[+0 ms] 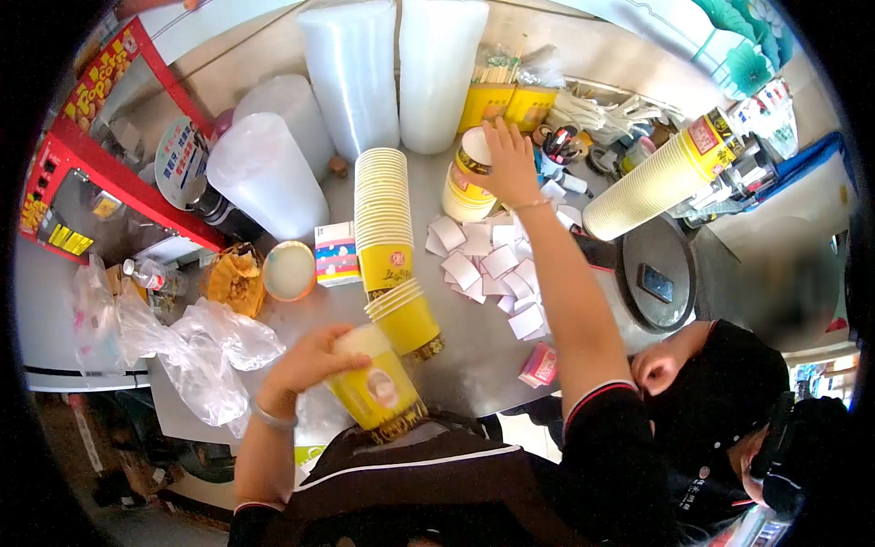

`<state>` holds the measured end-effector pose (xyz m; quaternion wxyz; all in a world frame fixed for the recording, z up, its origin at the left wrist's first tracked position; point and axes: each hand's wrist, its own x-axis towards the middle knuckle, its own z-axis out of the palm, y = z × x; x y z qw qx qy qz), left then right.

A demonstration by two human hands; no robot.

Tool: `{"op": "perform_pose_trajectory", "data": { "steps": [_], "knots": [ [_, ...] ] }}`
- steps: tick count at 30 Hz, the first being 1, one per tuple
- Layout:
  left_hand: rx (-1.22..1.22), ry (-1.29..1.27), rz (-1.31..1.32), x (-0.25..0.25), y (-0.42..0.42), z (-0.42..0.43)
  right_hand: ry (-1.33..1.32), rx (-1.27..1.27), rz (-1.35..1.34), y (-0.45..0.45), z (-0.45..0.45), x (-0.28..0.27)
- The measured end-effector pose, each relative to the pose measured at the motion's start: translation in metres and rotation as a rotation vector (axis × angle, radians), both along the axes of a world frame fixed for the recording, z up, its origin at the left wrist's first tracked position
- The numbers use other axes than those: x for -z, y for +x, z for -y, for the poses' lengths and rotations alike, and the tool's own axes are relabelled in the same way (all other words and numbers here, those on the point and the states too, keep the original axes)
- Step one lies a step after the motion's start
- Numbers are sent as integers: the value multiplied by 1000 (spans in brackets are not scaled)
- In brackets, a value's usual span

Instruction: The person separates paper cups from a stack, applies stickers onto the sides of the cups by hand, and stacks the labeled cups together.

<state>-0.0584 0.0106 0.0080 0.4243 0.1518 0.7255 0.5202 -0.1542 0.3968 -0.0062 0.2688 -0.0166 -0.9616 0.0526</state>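
My left hand (310, 365) is wrapped round the upper part of a yellow paper cup (381, 390), which tilts in front of my chest. Just beyond it, a few nested yellow cups (408, 321) lean against a tall stack of yellow paper cups (383, 205). Farther right, my right hand (512, 166) is stretched out with fingers spread, at the side of a short cup stack (467, 193) with a pale top. Whether the fingers press on that stack is hard to tell. Below that hand lie many loose white paper pieces (497, 260).
Wrapped white columns (351, 82) line the back. A red popcorn machine (118, 155) stands left, near plastic bags (205, 351), an orange-rimmed bowl (290, 271) and a striped box (337, 253). To the right are a leaning cup stack (652, 182), a phone (654, 283) and a person in a black cap (729, 383).
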Motion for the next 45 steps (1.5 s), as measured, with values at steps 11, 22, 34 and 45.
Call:
{"op": "perform_pose_trajectory", "data": {
  "steps": [11,22,34,45],
  "knots": [
    [127,76,144,21,18,-9,-1050,130,-35,300,175,58],
    [122,241,293,14,59,-11,-1331,715,-644,392,89,-27],
    [166,377,279,7,58,20,-1391,677,-373,405,47,-21],
    [-91,613,516,30,102,7,-2050,-61,-370,353,197,-21]
  ]
}}
